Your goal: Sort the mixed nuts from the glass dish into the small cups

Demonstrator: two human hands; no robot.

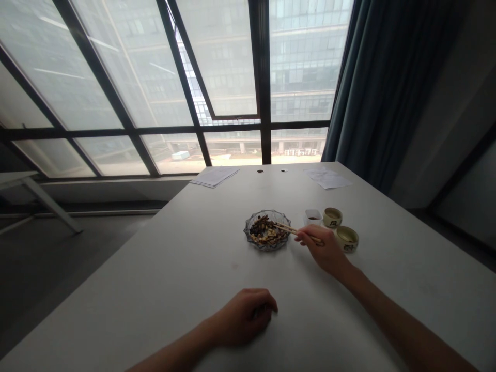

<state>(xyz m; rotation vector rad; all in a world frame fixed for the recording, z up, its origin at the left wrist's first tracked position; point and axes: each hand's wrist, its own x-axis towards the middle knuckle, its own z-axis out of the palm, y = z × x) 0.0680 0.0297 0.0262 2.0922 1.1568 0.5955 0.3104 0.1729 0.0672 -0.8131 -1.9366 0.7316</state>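
A glass dish of mixed brown and pale pieces sits mid-table. My right hand is closed on a pair of wooden chopsticks, whose tips reach into the dish's right side. My left hand rests on the white table nearer to me, fingers curled under with nothing in them. Right of the dish stand a small white square cup and two pale round cups, one behind the other, just beyond my right hand.
Papers lie at the far edge of the table: a stack at far left and a sheet at far right. Large windows stand behind, a dark curtain at right, and another table's edge at the left.
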